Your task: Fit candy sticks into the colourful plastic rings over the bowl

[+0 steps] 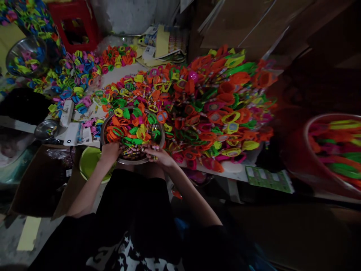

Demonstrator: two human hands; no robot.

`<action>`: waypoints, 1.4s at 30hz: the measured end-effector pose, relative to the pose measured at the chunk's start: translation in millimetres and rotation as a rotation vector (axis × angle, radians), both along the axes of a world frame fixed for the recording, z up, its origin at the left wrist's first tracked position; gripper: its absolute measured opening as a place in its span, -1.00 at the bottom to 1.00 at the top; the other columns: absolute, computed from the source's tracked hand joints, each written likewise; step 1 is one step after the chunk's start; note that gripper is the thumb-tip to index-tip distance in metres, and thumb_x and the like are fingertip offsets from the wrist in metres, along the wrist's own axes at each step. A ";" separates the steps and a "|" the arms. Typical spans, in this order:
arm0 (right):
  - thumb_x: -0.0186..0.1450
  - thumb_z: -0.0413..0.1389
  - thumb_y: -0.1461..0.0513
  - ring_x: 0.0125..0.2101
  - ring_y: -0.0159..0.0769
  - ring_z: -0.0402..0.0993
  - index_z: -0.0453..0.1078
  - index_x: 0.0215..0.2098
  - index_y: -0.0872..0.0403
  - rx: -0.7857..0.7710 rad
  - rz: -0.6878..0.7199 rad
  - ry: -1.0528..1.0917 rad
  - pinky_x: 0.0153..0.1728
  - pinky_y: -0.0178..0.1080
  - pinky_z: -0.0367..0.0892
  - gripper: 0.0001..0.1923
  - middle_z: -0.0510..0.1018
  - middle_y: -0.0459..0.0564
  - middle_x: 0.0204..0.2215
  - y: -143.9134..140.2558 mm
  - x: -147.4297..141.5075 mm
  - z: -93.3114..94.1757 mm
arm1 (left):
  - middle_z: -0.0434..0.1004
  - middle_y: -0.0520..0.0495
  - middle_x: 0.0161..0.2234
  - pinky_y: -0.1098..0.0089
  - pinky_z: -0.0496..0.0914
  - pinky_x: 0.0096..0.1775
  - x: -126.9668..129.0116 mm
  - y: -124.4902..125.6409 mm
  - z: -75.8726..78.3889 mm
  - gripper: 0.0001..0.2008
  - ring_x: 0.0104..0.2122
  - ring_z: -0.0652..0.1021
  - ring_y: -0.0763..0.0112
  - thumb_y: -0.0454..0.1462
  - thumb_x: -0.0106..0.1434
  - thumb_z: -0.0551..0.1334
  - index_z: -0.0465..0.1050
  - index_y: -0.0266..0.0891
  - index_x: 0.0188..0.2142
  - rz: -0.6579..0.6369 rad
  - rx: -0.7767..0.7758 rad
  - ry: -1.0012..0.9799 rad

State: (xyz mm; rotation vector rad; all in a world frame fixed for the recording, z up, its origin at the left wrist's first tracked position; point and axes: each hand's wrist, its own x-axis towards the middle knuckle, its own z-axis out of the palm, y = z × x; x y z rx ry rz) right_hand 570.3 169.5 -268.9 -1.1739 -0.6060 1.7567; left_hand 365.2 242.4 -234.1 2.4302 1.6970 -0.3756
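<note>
A metal basin (132, 162) rests at my lap against the table edge, filled with orange, green and yellow plastic toy watches (141, 131). Small printed tubes (131, 151) lie along its near side. My left hand (111, 153) reaches over the near left rim; its fingertips are dark and partly hidden among the tubes. Over the near right rim, my right hand (158, 156) has its fingers curled around a few small printed tubes (153, 149). Beyond the basin, a big heap of toy watches (214, 109) with similar tubes attached spreads to the right.
Loose coloured pieces (81, 64) cover the table's left side, near a steel bowl (26, 56) and a red stool (73, 26). A power strip (67, 113) lies left of the basin. Below are a green bowl (91, 163) and a cardboard box (42, 180). A red tub (313, 150) stands right.
</note>
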 end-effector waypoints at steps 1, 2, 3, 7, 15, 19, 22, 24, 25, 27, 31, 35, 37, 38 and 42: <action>-0.02 0.31 0.10 -0.48 -0.47 0.29 0.42 -0.12 0.13 0.021 0.000 -0.006 -0.49 -0.39 0.20 -0.48 0.41 -0.12 -0.48 -0.6 -2.1 -1.2 | 0.56 -0.30 -0.26 0.27 0.40 -0.25 1.1 -0.7 1.3 -0.75 -0.17 0.56 0.02 -0.18 0.28 0.18 0.48 -0.32 -0.17 0.001 -0.013 0.014; 0.00 0.30 0.09 -0.46 -0.45 0.32 0.42 -0.12 0.13 0.042 0.004 -0.014 -0.47 -0.38 0.22 -0.49 0.44 -0.10 -0.46 -1.2 -4.1 -2.8 | 0.56 -0.31 -0.27 0.27 0.39 -0.25 1.6 -1.6 2.9 -0.74 -0.17 0.56 0.02 -0.18 0.29 0.16 0.48 -0.32 -0.17 0.004 -0.024 0.024; 0.02 0.28 0.08 -0.45 -0.43 0.35 0.43 -0.13 0.14 0.060 0.013 -0.018 -0.46 -0.37 0.24 -0.51 0.47 -0.08 -0.44 -2.0 -6.1 -4.5 | 0.57 -0.31 -0.27 0.28 0.39 -0.24 1.4 -2.8 4.9 -0.74 -0.17 0.56 0.03 -0.18 0.29 0.16 0.48 -0.32 -0.18 0.011 -0.030 0.030; 0.02 0.26 0.02 -0.47 -0.39 0.41 0.41 -0.26 0.15 0.102 0.033 0.009 -0.46 -0.33 0.29 -0.56 0.51 -0.02 -0.45 -8.2 -16.3 -9.8 | 0.57 -0.27 -0.27 0.32 0.38 -0.25 -8.4 -11.9 18.6 -0.71 -0.20 0.56 0.06 -0.13 0.31 0.12 0.47 -0.28 -0.16 0.064 -0.014 0.039; 0.02 0.23 -0.08 -0.69 -0.51 0.08 0.32 -0.48 0.11 0.228 -0.039 -0.103 -0.62 -0.37 0.03 -0.57 0.21 -0.23 -0.76 -16.6 -55.5 0.5 | 0.59 -0.11 -0.30 0.35 0.36 -0.27 -21.6 -51.9 33.2 -0.67 -0.27 0.58 0.16 -0.05 0.28 0.11 0.46 -0.16 -0.11 0.295 -0.016 -0.182; -0.03 0.28 -0.05 -0.62 -0.49 0.14 0.32 -0.56 0.11 0.236 0.007 -0.112 -0.56 -0.36 0.12 -0.58 0.30 -0.18 -0.69 -19.1 -70.5 6.6 | 0.59 -0.01 -0.34 0.42 0.39 -0.32 -21.8 -70.7 14.0 -0.70 -0.48 0.55 0.38 -0.04 0.20 0.18 0.48 -0.19 -0.24 0.240 -0.381 -0.703; -0.08 0.32 -0.01 -0.50 -0.42 0.29 0.37 -0.51 0.12 0.274 -0.046 -0.139 -0.42 -0.33 0.23 -0.60 0.42 -0.13 -0.55 -25.2 -74.4 8.8 | 0.57 -0.01 -0.41 0.45 0.39 -0.45 -24.4 -81.3 -1.9 -0.66 -0.55 0.52 0.41 -0.01 0.12 0.23 0.47 -0.24 -0.31 0.285 -0.604 -0.962; -0.07 0.33 0.02 -0.45 -0.40 0.32 0.38 -0.51 0.12 0.286 -0.084 -0.171 -0.36 -0.33 0.25 -0.62 0.43 -0.11 -0.51 -30.2 -75.0 9.6 | 0.56 -0.01 -0.43 0.45 0.39 -0.49 -24.5 -87.4 -7.4 -0.61 -0.57 0.52 0.40 -0.02 0.06 0.28 0.44 -0.26 -0.23 0.373 -0.632 -1.053; -0.06 0.32 0.02 -0.45 -0.40 0.32 0.39 -0.51 0.13 0.276 -0.090 -0.174 -0.36 -0.33 0.25 -0.63 0.43 -0.11 -0.51 -32.7 -75.3 9.7 | 0.56 0.00 -0.44 0.45 0.40 -0.49 -23.8 -90.1 -7.9 -0.55 -0.58 0.52 0.41 -0.04 0.03 0.31 0.40 -0.25 -0.15 0.419 -0.613 -1.084; -0.05 0.32 0.02 -0.46 -0.40 0.32 0.40 -0.49 0.13 0.235 -0.078 -0.141 -0.36 -0.33 0.25 -0.63 0.44 -0.11 -0.51 -37.0 -76.2 8.9 | 0.56 0.03 -0.44 0.45 0.41 -0.48 -21.4 -94.4 -4.7 -0.38 -0.60 0.52 0.42 -0.09 0.02 0.34 0.26 -0.22 0.06 0.481 -0.538 -1.088; -0.05 0.31 0.00 -0.49 -0.42 0.30 0.40 -0.52 0.15 0.138 0.052 0.004 -0.39 -0.34 0.23 -0.61 0.42 -0.12 -0.56 -42.6 -77.8 3.3 | 0.58 0.07 -0.40 0.45 0.42 -0.40 -16.4 -97.3 9.3 -0.28 -0.53 0.55 0.42 -0.20 0.12 0.29 0.06 -0.07 0.24 0.392 -0.497 -0.892; -0.05 0.32 0.01 -0.52 -0.46 0.27 0.40 -0.51 0.16 0.094 0.089 0.054 -0.41 -0.36 0.21 -0.62 0.41 -0.13 -0.57 -45.7 -75.0 -2.9 | 0.57 0.05 -0.34 0.45 0.40 -0.32 -15.3 -97.3 18.1 -0.39 -0.34 0.58 0.34 -0.15 0.14 0.27 0.18 -0.03 0.19 0.249 -0.429 -0.694; -0.01 0.28 -0.01 -0.52 -0.46 0.28 0.40 -0.50 0.15 0.075 0.033 0.032 -0.40 -0.36 0.22 -0.61 0.41 -0.12 -0.56 -46.1 -71.4 -5.7 | 0.54 0.07 -0.40 0.44 0.38 -0.32 -17.1 -96.7 19.2 -0.41 -0.39 0.55 0.37 -0.08 0.17 0.24 0.19 -0.06 0.18 0.197 -0.355 -0.683; 0.01 0.27 -0.03 -0.52 -0.45 0.28 0.40 -0.49 0.15 0.057 0.015 0.021 -0.41 -0.35 0.24 -0.61 0.41 -0.12 -0.56 -45.6 -68.7 -7.1 | 0.52 0.08 -0.42 0.44 0.38 -0.32 -18.5 -95.9 19.1 -0.43 -0.43 0.54 0.40 -0.06 0.20 0.21 0.19 -0.08 0.18 0.178 -0.326 -0.708; 0.05 0.23 -0.02 -0.51 -0.37 0.33 0.38 -0.43 0.13 0.119 0.012 -0.104 -0.39 -0.29 0.28 -0.63 0.43 -0.08 -0.54 -33.2 -50.6 -10.9 | 0.53 0.05 -0.35 0.45 0.38 -0.27 -24.9 -87.2 12.8 -0.59 -0.38 0.54 0.43 -0.06 0.29 0.08 0.27 -0.11 0.08 0.179 -0.196 -0.803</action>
